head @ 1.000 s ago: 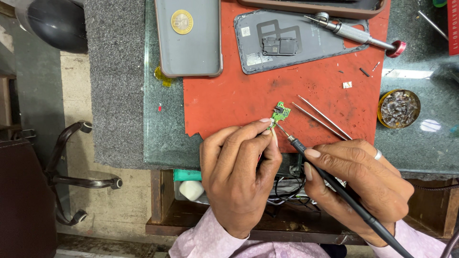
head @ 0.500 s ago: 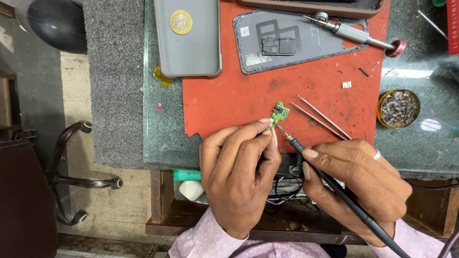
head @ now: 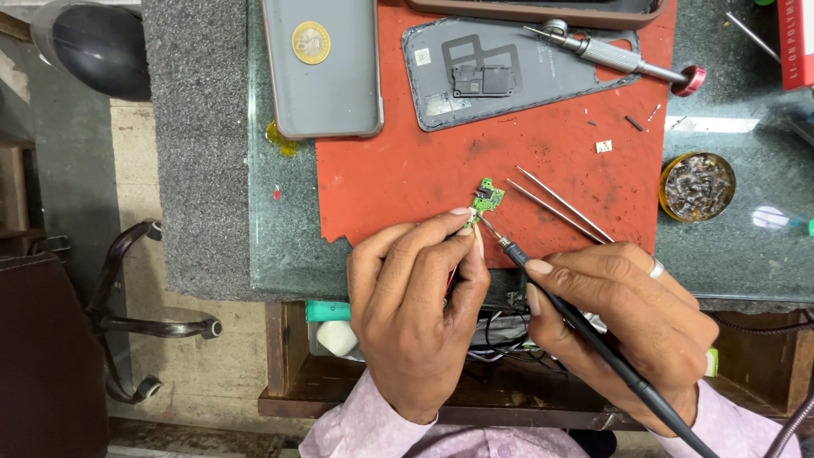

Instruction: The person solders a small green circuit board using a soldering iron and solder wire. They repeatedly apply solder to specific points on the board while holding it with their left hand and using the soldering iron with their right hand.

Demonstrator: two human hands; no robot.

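The left hand (head: 417,315) has its grip pinched tight on the lower edge of a small green board (head: 487,198), which juts up and right from the fingertips over the red mat (head: 398,174). Just right of that grip, the tip of a soldering iron (head: 593,335) meets the board's lower end. The right hand (head: 632,318) grips the iron's black shaft like a pen, fingers closed round it. Tweezers (head: 560,203) lie on the mat above this hand, beside the board. Farther right on the tabletop (head: 280,229) sits a round tin (head: 697,187).
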